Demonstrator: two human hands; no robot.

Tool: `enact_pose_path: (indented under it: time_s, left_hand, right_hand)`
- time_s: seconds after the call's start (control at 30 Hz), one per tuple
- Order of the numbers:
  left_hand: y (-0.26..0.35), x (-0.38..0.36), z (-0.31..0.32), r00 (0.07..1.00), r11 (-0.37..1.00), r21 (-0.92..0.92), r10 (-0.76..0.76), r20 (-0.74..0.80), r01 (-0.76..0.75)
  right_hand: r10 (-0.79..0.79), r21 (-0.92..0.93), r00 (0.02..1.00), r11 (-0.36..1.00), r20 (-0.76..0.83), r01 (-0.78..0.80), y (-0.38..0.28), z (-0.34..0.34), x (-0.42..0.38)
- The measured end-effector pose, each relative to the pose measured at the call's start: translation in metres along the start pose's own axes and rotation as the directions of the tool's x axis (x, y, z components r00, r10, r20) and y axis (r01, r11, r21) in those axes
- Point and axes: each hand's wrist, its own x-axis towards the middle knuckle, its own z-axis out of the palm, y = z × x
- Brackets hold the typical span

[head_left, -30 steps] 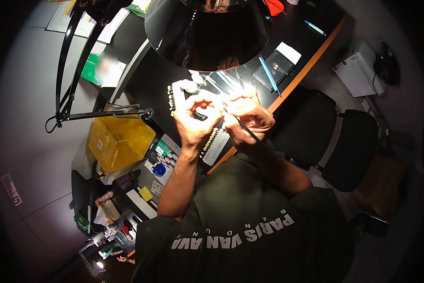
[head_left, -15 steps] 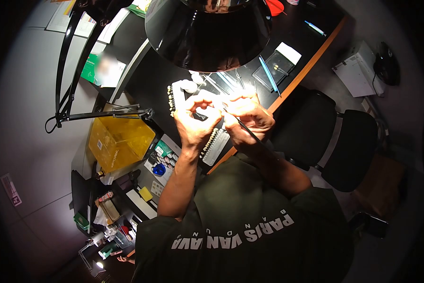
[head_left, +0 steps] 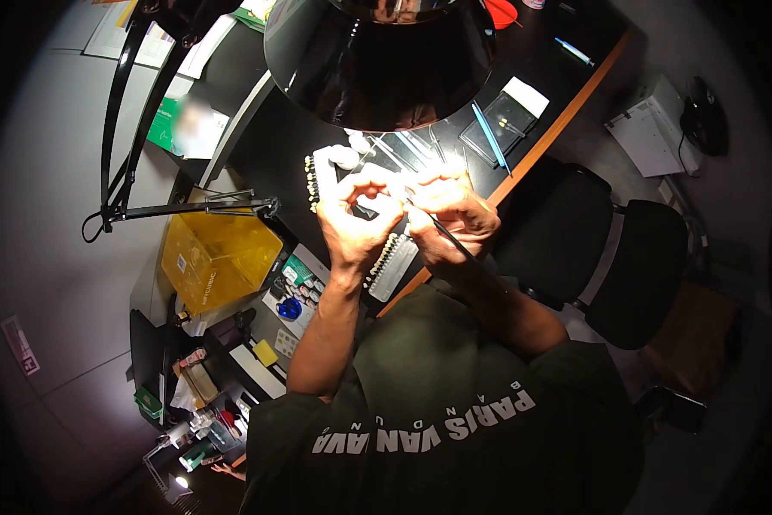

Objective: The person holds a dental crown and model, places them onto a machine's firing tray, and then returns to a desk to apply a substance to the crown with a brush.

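My left hand [head_left: 360,221] is pinched, thumb against fingers, under glaring lamp light; what its fingertips hold is washed out. My right hand [head_left: 451,215] meets it fingertip to fingertip and grips a thin dark-handled tool [head_left: 455,240], whose tip is lost in the glare. Beside my left hand stands a row of tooth-shaped shade tabs [head_left: 310,178]. A second shade guide [head_left: 392,267] lies below, between my wrists. Slender instruments [head_left: 395,153] rest on the black desk [head_left: 270,129] just beyond my fingers.
A large black lamp shade [head_left: 377,69] hangs over the desk. Toward the right are a blue pen-like tool [head_left: 490,137], a dark glass palette [head_left: 498,129] and a black chair [head_left: 558,232]. A yellow box [head_left: 218,257] stands left. Another person's hand [head_left: 228,469] shows at lower left.
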Motion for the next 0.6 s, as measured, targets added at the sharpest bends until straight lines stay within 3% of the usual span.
enact_pose_path:
  time_s: [0.6]
  left_hand:
    - [-0.0025,-0.0002,-0.0016,1.0,1.0,0.018,0.004,0.0,-0.004]
  right_hand:
    - [0.003,0.008,1.0,1.0,-0.005,-0.003,-0.0019,0.0006,0.0022]
